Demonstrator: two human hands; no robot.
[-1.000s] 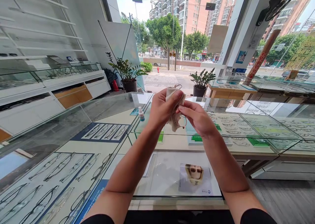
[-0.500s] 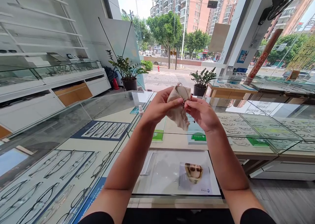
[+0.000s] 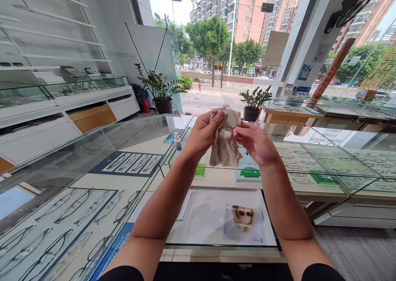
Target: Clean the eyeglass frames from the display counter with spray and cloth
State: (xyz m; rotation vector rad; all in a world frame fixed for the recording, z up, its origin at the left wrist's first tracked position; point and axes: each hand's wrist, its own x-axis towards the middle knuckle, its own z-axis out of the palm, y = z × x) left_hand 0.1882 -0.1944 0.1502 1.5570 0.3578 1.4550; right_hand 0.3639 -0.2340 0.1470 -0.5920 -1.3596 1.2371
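A pair of thin-rimmed eyeglasses [image 3: 229, 128] is held up over the glass counter, partly in front of a beige cleaning cloth [image 3: 220, 151]. My left hand [image 3: 204, 133] is closed on the cloth, its thumb pressed at the upper lens and its other fingers hidden behind. With pinched fingertips, my right hand [image 3: 255, 143] grips the frame at its right side. One temple end shows below the right fingers. The cloth hangs down behind the lower lens.
A small spray bottle [image 3: 177, 141] stands on the counter beyond my left forearm. Under the glass lie several rows of eyeglasses [image 3: 77, 204], green cards [image 3: 250, 173] and a printed photo card [image 3: 243, 223]. Potted plants [image 3: 162, 104] stand by the window.
My left thumb has moved up and left onto the upper lens. The cloth has opened out and hangs flatter. My right hand stays almost in place.
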